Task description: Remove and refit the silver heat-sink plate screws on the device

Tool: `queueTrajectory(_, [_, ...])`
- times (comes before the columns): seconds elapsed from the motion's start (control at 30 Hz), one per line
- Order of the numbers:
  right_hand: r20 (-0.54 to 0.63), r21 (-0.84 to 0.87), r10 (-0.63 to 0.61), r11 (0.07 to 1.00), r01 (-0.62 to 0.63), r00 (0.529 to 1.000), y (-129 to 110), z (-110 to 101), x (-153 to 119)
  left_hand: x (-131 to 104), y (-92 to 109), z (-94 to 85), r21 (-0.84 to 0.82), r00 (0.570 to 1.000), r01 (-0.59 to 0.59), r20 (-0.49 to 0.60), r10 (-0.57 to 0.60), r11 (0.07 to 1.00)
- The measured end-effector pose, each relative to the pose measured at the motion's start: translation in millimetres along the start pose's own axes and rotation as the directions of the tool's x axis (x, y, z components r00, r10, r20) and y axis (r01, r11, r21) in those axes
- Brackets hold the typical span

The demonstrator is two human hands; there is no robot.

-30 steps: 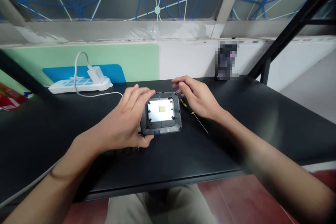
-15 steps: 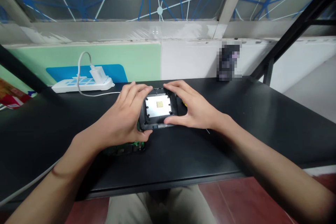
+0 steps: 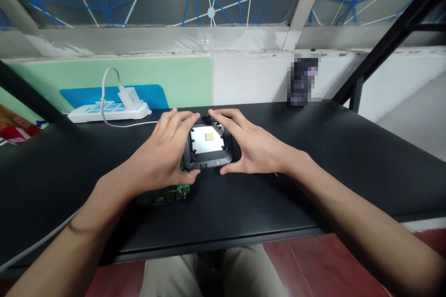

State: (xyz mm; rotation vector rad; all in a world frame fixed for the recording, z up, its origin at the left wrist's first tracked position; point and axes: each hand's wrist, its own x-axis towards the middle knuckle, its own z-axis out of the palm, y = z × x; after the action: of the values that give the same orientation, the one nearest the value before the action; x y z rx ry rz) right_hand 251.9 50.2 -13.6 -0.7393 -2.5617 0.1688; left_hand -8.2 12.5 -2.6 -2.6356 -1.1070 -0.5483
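Between my two hands is a black plastic housing (image 3: 209,159) with a silver metal plate fixed inside it by several dark posts. A small yellowish square pad (image 3: 209,137) sits at the middle of that plate. My left hand (image 3: 166,146) grips the housing's left side, fingers along the far edge and thumb at the near edge. Its right side is held by my right hand (image 3: 249,141), fingertips on the far edge and thumb by the near edge. Below my left hand a green circuit board (image 3: 170,192) lies on the black table, partly covered by the hand and forearm.
A white power strip (image 3: 108,112) with a plugged-in white charger (image 3: 128,98) stands at the back left, its cable running behind my left arm. A red packet (image 3: 17,125) lies at the far left. A blurred-out dark object (image 3: 302,81) leans against the back wall.
The housing has shifted slightly to the left and tilted a little. My right thumb has slid from the housing's inner face to its near edge.
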Motion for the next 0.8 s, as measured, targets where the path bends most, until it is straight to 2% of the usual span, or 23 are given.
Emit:
queueTrajectory(0.2, [0.008, -0.006, 0.007, 1.0, -0.007, 1.0, -2, -1, 0, -1, -2, 0.8, 0.025, 1.0, 0.016, 0.025, -0.016, 1.0])
queueTrajectory(0.43, [-0.07, -0.009, -0.018, 1.0, 0.018, 0.997, -2, 0, 1, -1, -3, 1.9, -0.011, 0.999, 0.028, 0.028, -0.028, 1.0])
queueTrajectory(0.67, [-0.109, -0.095, -0.064, 0.994, 0.054, 0.992, -10, 0, 1, 1, 3, 2.4, -0.025, 1.0, 0.004, 0.014, -0.003, 1.0])
queueTrajectory(0.8, [-0.124, -0.137, -0.125, 0.985, 0.107, 0.984, -17, 3, 1, 2, 10, 3.3, -0.023, 0.998, -0.059, -0.03, 0.059, 0.998])
